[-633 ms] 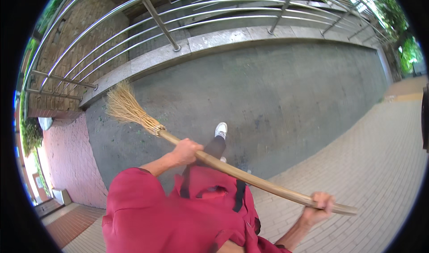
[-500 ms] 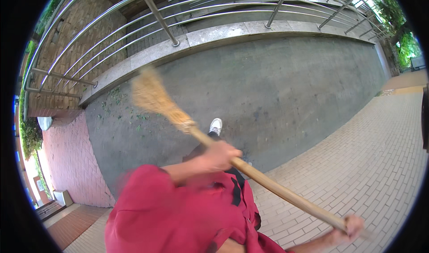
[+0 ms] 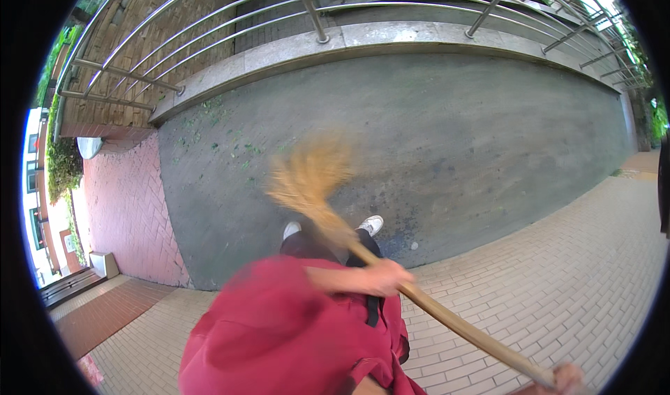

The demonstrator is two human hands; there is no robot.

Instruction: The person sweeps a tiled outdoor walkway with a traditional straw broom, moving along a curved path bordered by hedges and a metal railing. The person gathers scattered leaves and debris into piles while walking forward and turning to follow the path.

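Note:
A straw broom with a long wooden handle (image 3: 457, 322) slants across my body from lower right to upper left. My left hand (image 3: 387, 278) is closed around the handle's middle, its forearm coming out of a dark red sleeve. At the lower right, my right hand (image 3: 569, 378) grips the handle close to its top end, partly cut off by the picture's rim. The straw head (image 3: 314, 175) is smeared by motion, fanned out above the dark grey pavement (image 3: 481, 144) ahead of my feet. Whether the bristles touch the ground I cannot tell.
My white shoes (image 3: 372, 224) stand on the grey pavement. Scattered green leaves (image 3: 241, 147) lie toward the left. A stone curb (image 3: 380, 35) carrying a metal railing (image 3: 310, 8) bounds the far side. Beige brick paving (image 3: 530, 276) runs along the right, pink paving (image 3: 129, 206) along the left.
The broom head has swung right and nearer to my feet. Both hands have shifted a little right and down, still gripping the handle. A second shoe now shows.

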